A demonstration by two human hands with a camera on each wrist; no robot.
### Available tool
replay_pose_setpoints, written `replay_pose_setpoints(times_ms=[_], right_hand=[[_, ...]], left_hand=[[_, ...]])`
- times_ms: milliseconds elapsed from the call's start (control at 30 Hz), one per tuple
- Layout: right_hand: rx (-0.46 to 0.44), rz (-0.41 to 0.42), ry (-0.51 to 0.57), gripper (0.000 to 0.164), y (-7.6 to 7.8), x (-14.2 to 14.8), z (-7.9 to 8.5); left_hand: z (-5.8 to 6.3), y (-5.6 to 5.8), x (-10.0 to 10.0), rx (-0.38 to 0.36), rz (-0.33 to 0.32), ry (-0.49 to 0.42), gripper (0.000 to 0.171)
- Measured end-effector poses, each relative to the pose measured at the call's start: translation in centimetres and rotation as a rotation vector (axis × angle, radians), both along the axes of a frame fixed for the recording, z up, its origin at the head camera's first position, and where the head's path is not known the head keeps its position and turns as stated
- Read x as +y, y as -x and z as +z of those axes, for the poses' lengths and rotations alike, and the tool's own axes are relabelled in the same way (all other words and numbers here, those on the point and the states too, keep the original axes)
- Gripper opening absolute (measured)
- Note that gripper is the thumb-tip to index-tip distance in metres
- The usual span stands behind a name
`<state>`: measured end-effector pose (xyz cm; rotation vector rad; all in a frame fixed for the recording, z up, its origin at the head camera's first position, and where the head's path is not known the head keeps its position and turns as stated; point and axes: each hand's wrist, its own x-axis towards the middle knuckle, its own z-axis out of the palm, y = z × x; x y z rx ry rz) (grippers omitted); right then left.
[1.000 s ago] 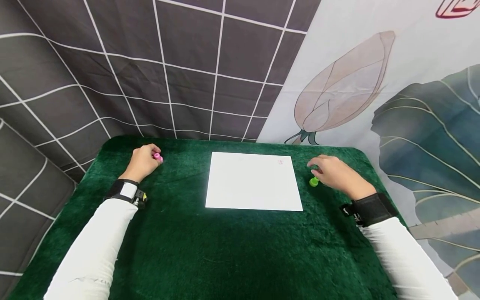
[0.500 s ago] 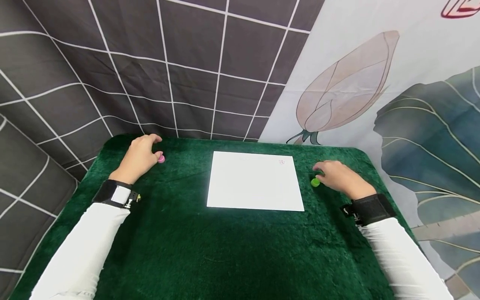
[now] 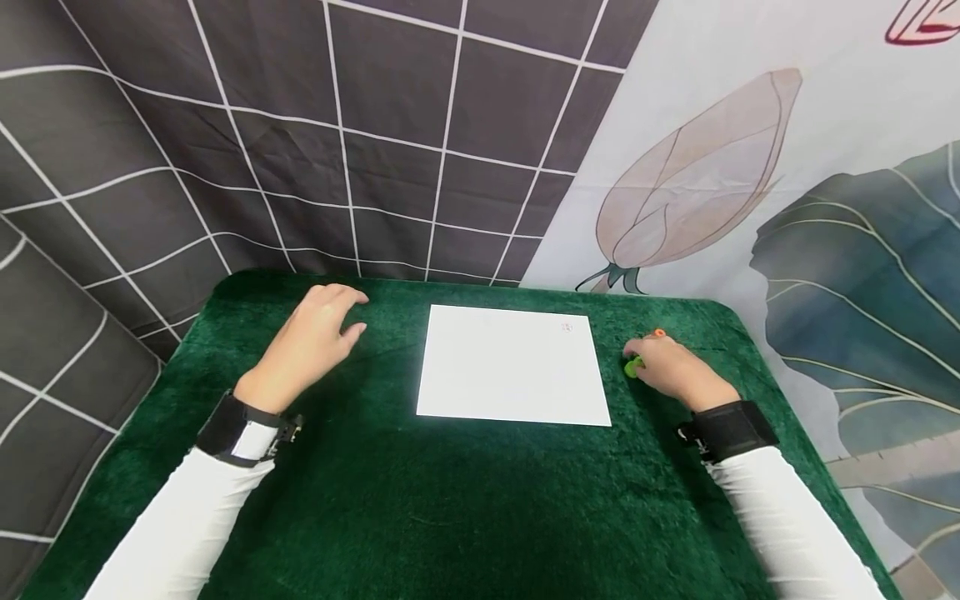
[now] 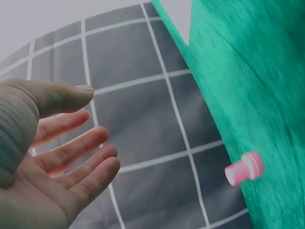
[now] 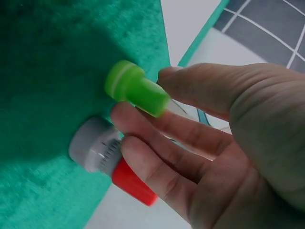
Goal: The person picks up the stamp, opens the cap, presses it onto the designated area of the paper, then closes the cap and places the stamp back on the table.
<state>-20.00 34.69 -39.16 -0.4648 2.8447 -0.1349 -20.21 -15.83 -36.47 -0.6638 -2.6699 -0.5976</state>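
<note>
My left hand [image 3: 307, 342] hovers over the left of the green cloth, fingers spread and nothing in it. A small pink stamp [image 4: 244, 168] stands on the cloth, apart from that hand in the left wrist view; the hand hides it in the head view. At the right, my right hand [image 3: 671, 371] pinches the handle of a small green stamp [image 5: 138, 90] between thumb and fingers. Its wide base is close over the cloth. Just beside those fingers is a stamp with a red handle and grey base [image 5: 95, 143], partly covered by them.
A white sheet of paper [image 3: 513, 367] lies between the hands, with a small reddish mark near its far right corner. Green plush cloth [image 3: 480, 500] covers the table. Behind it hang a dark gridded cloth [image 3: 390, 175] and a flower-printed one [image 3: 690, 175].
My left hand has let go of the pink stamp and moved right and toward me, fingers opened. The right hand has come down around the green stamp, uncovering an orange-red top behind it.
</note>
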Motion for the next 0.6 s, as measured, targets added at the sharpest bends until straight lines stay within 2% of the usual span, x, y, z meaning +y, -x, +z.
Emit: replay_pose_setpoints(times_ms=[167,333,433,600], right_hand=[[0.064,0.01,-0.013,0.021,-0.1,0.0,-1.0],[0.113,0.003,0.004,0.017,-0.2,-0.2,-1.3],[0.144,0.02,0.046,0.017,-0.4,-0.5,-0.9],[0.255,0.09,0.156,0.018,-1.0,-1.7,0.6]], left_hand=[[0.2,-1.3,1.8,0.01,-0.038,0.0,0.035],[0.4,-2.3,3.0,0.022,-0.069,-0.034,0.036],[0.7,-2.7,3.5,0.028,-0.079,-0.064,0.037],[1.8,-3.2,4.2,0.047,-0.086,-0.136,0.036]])
